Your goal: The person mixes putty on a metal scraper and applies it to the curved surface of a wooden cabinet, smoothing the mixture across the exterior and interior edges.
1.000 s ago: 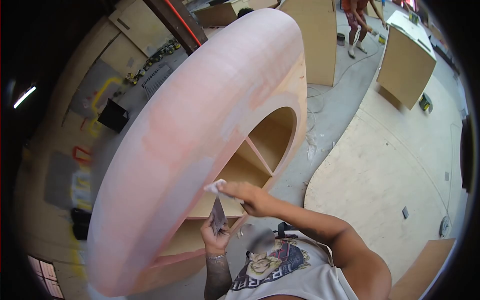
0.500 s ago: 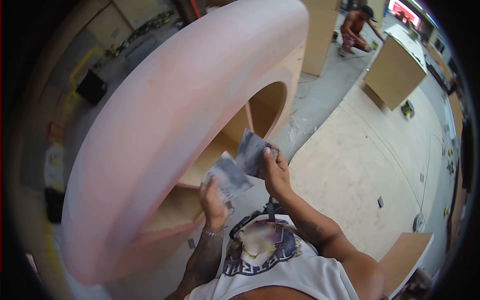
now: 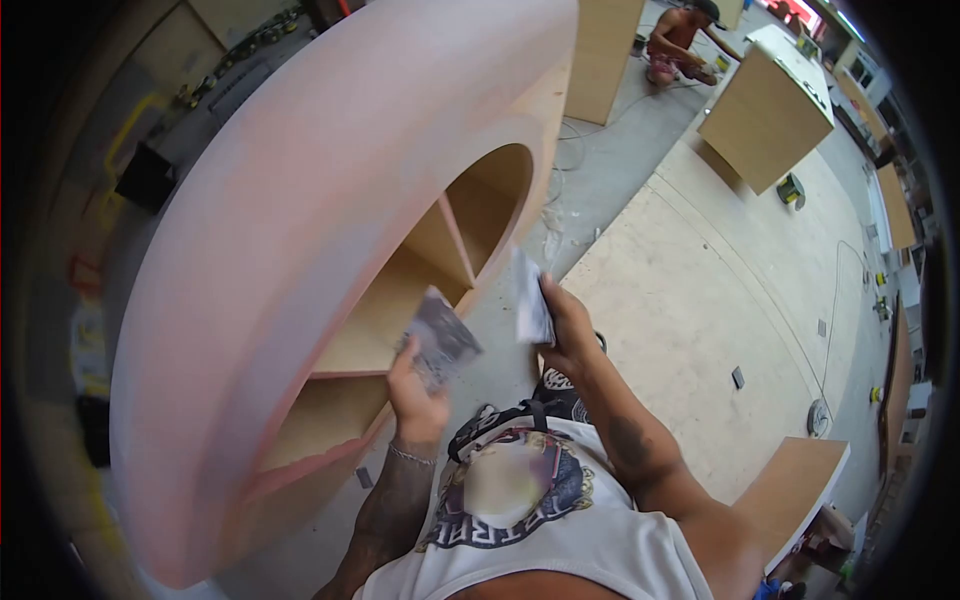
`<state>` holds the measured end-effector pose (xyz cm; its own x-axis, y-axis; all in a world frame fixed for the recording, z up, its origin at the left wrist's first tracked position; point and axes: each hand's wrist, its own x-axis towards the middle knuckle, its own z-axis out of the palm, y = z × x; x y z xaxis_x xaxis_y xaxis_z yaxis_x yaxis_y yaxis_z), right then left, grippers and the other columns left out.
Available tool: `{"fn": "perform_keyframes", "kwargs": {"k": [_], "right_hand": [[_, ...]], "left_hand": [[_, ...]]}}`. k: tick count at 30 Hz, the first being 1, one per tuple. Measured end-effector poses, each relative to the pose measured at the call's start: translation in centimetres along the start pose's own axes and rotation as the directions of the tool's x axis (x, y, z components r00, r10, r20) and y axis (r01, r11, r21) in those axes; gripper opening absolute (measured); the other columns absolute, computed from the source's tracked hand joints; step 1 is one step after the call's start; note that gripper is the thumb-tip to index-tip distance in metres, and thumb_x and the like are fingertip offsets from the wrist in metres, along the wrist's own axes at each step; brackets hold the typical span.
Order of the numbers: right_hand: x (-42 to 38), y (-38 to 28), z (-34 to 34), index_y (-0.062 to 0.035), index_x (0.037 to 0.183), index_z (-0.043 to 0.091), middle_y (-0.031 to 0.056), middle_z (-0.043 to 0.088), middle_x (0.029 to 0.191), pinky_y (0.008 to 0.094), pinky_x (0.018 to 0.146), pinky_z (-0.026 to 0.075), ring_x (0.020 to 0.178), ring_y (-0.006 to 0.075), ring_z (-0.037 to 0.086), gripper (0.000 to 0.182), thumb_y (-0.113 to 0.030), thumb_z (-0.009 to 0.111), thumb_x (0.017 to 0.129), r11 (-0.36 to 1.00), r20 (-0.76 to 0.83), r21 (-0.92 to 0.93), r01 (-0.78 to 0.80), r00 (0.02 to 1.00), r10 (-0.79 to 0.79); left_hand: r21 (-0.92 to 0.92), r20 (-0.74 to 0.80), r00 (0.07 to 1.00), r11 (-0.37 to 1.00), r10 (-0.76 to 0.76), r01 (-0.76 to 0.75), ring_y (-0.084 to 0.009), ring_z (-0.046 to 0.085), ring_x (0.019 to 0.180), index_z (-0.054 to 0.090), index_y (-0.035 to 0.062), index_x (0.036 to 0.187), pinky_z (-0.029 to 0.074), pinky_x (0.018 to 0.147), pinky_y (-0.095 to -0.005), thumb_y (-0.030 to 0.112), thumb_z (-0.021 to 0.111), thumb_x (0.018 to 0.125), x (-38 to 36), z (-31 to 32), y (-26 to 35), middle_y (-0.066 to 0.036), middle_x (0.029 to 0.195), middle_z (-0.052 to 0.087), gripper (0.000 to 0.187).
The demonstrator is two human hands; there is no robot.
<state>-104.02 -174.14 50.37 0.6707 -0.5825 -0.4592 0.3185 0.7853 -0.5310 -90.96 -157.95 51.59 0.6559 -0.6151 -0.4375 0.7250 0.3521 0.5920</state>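
My left hand [image 3: 414,394] pinches a dark grey piece of sandpaper [image 3: 445,340], its face smudged with pale dust. Another sandpaper piece [image 3: 529,305] is gripped in my right hand [image 3: 570,325], turned nearly edge-on and looking pale and blurred. A gap separates the two pieces in front of my chest. Just beyond my left hand stands a large curved cabinet [image 3: 300,210], its rounded outer skin coated in patchy pink and grey. Its front opening shows bare wooden shelves [image 3: 385,315] and a thin pink-edged divider [image 3: 458,240].
To the right lies a big plywood sheet [image 3: 690,330] bearing a small dark block [image 3: 738,378] and a wooden box [image 3: 768,115]. A person [image 3: 685,45] crouches behind. Cables [image 3: 570,150] trail on the floor. A brown panel [image 3: 790,495] stands near my right elbow.
My hands have moved apart, separating the sandpaper pieces that overlapped before. The right piece has turned from face-on to nearly edge-on. My view has shifted slightly right and down.
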Motion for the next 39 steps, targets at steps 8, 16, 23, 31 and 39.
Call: {"fn": "perform_keyframes", "kwargs": {"k": [8, 16, 23, 31, 39], "right_hand": [[7.4, -7.9, -3.7, -0.0152, 0.076, 0.051, -0.0027, 0.045, 0.055, 0.0246, 0.039, 0.037, 0.041, 0.0118, 0.043, 0.032, -0.040, 0.063, 0.092, 0.968, -0.184, 0.217, -0.128, 0.968, 0.169], [7.0, -16.9, -15.4, -0.0157, 0.084, 0.052, -0.0051, 0.035, 0.053, 0.0242, 0.042, 0.028, 0.044, 0.0089, 0.033, 0.029, -0.040, 0.047, 0.099, 0.742, 0.491, 0.289, -0.605, 0.759, 0.427], [13.6, -22.5, -13.1, -0.0103, 0.101, 0.062, 0.0023, 0.059, 0.081, 0.0373, 0.074, 0.054, 0.083, 0.0211, 0.063, 0.030, -0.038, 0.051, 0.096, 0.798, 0.408, 0.340, -0.498, 0.843, 0.352], [9.5, -23.8, -13.6, -0.0128, 0.088, 0.058, -0.0056, 0.036, 0.051, 0.0224, 0.040, 0.025, 0.041, 0.0086, 0.030, 0.031, -0.042, 0.050, 0.096, 0.651, 0.534, 0.149, -0.745, 0.614, 0.581], [9.2, -23.3, -8.6, -0.0101, 0.107, 0.059, 0.0041, 0.062, 0.072, 0.0240, 0.044, 0.034, 0.051, 0.0112, 0.049, 0.036, -0.044, 0.053, 0.096, 0.758, 0.160, -0.179, -0.627, 0.742, 0.651]], "left_hand": [[0.098, 0.072, 0.990, 0.989, -0.119, 0.111, -0.0189, 0.062, 0.102, 0.058, 0.0042, 0.117, 0.048, 0.092, -0.0351, 0.010, 0.052, 0.095, 4.1, 14.4, -12.2, -0.006, 0.109, 0.064, 0.023], [0.166, -0.188, 0.982, 0.985, -0.021, 0.053, -0.0216, 0.065, 0.098, 0.058, 0.0044, 0.118, 0.052, 0.087, -0.0369, 0.019, 0.053, 0.095, 10.5, 26.0, -18.0, -0.007, 0.110, 0.066, 0.028], [0.201, -0.127, 0.991, 0.979, 0.041, -0.015, -0.0216, 0.066, 0.096, 0.055, 0.0032, 0.122, 0.052, 0.087, -0.0369, 0.017, 0.052, 0.095, 6.5, 33.3, -21.8, -0.007, 0.108, 0.066, 0.031], [0.087, -0.232, 0.956, 0.983, 0.178, -0.161, -0.0156, 0.067, 0.088, 0.061, 0.0079, 0.111, 0.053, 0.074, -0.0307, 0.021, 0.053, 0.095, 7.7, 34.6, -17.7, -0.002, 0.099, 0.067, 0.022], [-0.038, -0.249, 0.921, 0.947, 0.300, -0.319, -0.0173, 0.066, 0.093, 0.061, 0.0070, 0.113, 0.053, 0.084, -0.0333, 0.020, 0.052, 0.096, 3.8, 32.3, -21.1, -0.005, 0.103, 0.067, 0.023]]}}
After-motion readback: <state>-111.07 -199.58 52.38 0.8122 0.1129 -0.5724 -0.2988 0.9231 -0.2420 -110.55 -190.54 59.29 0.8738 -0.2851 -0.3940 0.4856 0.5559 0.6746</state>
